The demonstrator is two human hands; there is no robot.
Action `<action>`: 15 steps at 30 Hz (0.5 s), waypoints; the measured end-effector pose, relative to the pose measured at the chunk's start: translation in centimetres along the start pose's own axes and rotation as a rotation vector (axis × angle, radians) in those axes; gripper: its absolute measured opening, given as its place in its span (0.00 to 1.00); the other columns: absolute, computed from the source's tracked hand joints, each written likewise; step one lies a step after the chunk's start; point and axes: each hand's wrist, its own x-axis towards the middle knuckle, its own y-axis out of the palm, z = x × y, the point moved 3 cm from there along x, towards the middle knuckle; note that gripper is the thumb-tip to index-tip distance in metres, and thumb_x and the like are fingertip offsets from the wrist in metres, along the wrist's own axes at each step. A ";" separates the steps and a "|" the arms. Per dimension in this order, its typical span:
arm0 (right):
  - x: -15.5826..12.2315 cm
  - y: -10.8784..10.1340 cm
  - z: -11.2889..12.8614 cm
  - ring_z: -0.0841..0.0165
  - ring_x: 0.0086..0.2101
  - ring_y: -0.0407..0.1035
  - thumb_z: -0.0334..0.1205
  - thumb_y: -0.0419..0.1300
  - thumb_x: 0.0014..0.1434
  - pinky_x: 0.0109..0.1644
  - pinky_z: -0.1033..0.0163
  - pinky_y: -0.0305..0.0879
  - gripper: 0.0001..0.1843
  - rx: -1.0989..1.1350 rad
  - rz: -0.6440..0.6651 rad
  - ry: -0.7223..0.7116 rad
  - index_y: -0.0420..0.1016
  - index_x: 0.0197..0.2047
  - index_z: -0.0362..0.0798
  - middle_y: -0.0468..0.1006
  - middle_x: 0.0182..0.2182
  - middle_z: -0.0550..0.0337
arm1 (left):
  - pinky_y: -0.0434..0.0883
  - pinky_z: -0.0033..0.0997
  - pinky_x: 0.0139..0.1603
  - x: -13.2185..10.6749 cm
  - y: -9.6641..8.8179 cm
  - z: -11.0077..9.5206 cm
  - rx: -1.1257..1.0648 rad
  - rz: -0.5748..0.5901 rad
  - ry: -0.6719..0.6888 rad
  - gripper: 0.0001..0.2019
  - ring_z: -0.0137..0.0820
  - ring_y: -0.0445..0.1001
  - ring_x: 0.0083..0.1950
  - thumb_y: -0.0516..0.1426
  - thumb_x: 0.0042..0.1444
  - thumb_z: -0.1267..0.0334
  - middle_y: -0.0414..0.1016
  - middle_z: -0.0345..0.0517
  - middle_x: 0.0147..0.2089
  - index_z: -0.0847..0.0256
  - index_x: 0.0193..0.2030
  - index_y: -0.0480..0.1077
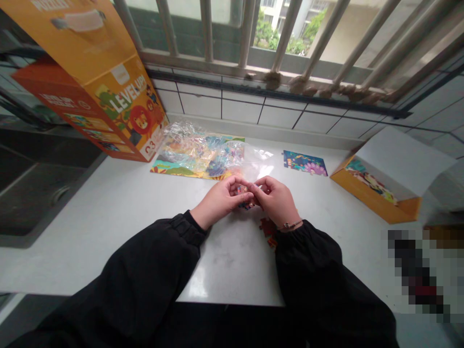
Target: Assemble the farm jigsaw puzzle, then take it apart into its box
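The left hand (221, 197) and right hand (276, 200) meet above the tabletop with their fingers curled and pressed together. Their fingertips pinch a small multicoloured jigsaw piece (245, 205), mostly hidden by the fingers, so it cannot be told if there is more than one. A red-brown jigsaw piece (268, 230) lies just beside the right wrist, partly covered by the black sleeve (308, 261) and the hand.

The white tabletop (108, 241) runs from the hands toward its front edge and left toward a dark metal sink (39, 203), leaving wide room on both sides. Ahead of the hands, a crinkled clear plastic bag (195, 152) lies over a colourful jigsaw board (174, 169), blurring its picture. Farther right sits a small blue assembled jigsaw section (305, 163), well apart from an open orange cardboard box (377, 193) near the right edge of the view. A tall orange "LEVEL UP" puzzle box (101, 72) leans at the upper left, cut off by the frame. A pixelated patch (416, 275) hides the lower right corner, so whatever lies there cannot be made out.
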 end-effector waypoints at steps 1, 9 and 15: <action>0.0 -0.2 0.2 0.66 0.27 0.72 0.66 0.62 0.69 0.33 0.62 0.65 0.24 -0.005 0.015 -0.009 0.81 0.41 0.53 0.79 0.25 0.63 | 0.79 0.33 0.42 0.0 0.1 0.1 -0.004 0.008 -0.004 0.26 0.35 0.85 0.41 0.76 0.54 0.49 0.85 0.46 0.41 0.59 0.51 0.72; -0.7 -5.3 0.3 0.66 0.32 0.74 0.52 0.76 0.61 0.39 0.60 0.68 0.20 -0.297 0.299 -0.167 0.84 0.53 0.55 0.83 0.38 0.61 | 0.77 0.32 0.41 0.0 -0.6 0.8 0.039 -0.085 -0.008 0.22 0.35 0.85 0.41 0.71 0.59 0.59 0.84 0.46 0.41 0.59 0.56 0.71; -3.0 -4.9 -0.5 0.63 0.40 0.78 0.38 0.82 0.51 0.49 0.57 0.76 0.24 -0.363 0.621 -0.163 0.84 0.51 0.58 0.80 0.47 0.59 | 0.77 0.32 0.40 -0.1 -0.3 0.5 0.033 -0.084 -0.037 0.19 0.34 0.85 0.38 0.68 0.60 0.63 0.84 0.46 0.40 0.58 0.56 0.70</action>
